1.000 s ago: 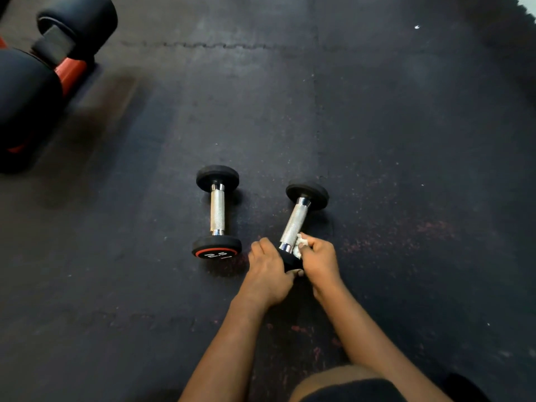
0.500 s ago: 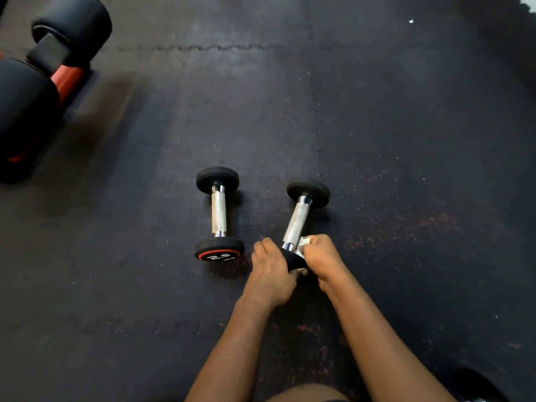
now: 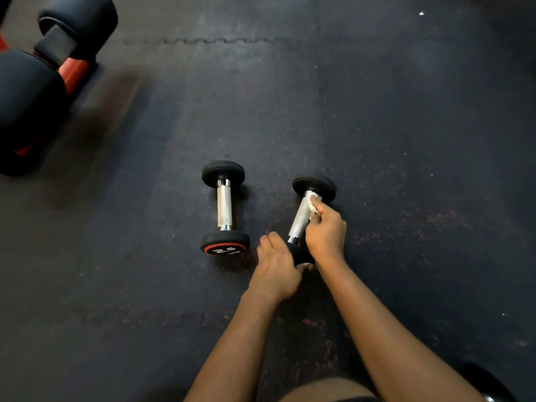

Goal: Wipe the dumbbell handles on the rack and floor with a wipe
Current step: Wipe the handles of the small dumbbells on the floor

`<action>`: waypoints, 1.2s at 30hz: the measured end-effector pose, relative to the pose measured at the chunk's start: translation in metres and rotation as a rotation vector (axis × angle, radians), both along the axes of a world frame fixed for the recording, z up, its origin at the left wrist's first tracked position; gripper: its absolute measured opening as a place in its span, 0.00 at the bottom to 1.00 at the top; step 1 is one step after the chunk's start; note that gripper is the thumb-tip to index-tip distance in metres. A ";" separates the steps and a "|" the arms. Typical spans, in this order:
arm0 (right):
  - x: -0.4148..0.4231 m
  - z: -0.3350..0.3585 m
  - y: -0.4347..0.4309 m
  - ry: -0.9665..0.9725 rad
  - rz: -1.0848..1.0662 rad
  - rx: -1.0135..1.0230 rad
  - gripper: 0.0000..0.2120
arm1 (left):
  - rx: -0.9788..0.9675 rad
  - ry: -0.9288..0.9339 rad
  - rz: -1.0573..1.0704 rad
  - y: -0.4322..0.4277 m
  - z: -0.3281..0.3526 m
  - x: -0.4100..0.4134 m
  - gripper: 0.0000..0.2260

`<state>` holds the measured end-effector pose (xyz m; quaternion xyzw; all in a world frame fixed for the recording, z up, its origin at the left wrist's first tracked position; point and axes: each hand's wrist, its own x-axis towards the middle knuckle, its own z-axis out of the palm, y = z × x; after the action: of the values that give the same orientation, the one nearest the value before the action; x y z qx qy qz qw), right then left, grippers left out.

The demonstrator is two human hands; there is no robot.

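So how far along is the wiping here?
Done: nothing shows as finished; a wiped handle would look no different. In hand: the right hand presses the wipe against the far end of the right dumbbell handle, while the left hand grips its near weight. Left: the 2.5 dumbbell lies beside it with no hand on it, and the big dumbbells sit on the rack at upper left.

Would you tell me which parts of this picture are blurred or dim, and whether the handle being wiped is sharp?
Head view: the big dumbbells at top left are blurred; the handle against the wipe is sharp, knurling visible; the floor mat is dim, darker toward the corners.
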<state>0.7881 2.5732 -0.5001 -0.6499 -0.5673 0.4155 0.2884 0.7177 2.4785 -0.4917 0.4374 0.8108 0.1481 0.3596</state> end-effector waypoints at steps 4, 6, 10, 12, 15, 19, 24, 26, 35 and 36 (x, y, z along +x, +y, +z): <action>-0.003 -0.006 -0.008 -0.157 0.218 0.147 0.20 | -0.001 -0.004 -0.014 0.000 0.000 -0.002 0.39; 0.005 -0.007 -0.016 -0.239 0.389 0.197 0.20 | 0.011 0.005 -0.033 -0.001 0.001 -0.001 0.37; 0.004 0.015 0.029 -0.724 0.774 0.342 0.24 | 0.051 0.030 -0.033 -0.003 0.001 0.003 0.40; 0.002 0.018 0.037 -0.860 0.911 0.455 0.20 | 0.053 0.030 -0.031 -0.004 0.000 0.000 0.40; 0.002 0.020 0.018 -0.916 1.161 0.404 0.14 | 0.073 0.110 -0.074 -0.005 -0.001 0.004 0.40; 0.000 0.027 0.021 -0.713 0.973 0.207 0.19 | 0.040 0.114 -0.095 -0.010 0.000 0.011 0.48; -0.021 0.022 0.021 -0.246 0.569 0.220 0.21 | 0.424 0.229 0.122 -0.030 0.021 -0.029 0.30; -0.041 0.027 0.017 -0.152 0.536 0.255 0.19 | 0.475 0.400 0.267 -0.036 0.027 -0.058 0.25; -0.125 0.003 0.030 -0.264 1.175 0.438 0.22 | -0.065 -0.204 0.476 -0.041 -0.013 -0.112 0.43; -0.127 0.001 0.033 -0.334 1.245 0.416 0.22 | -0.076 -0.205 0.476 -0.042 -0.014 -0.114 0.44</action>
<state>0.6606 2.6057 -0.4986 -0.1885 -0.9409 0.2803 0.0231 0.6035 2.4366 -0.5062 0.2031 0.8551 0.2414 0.4114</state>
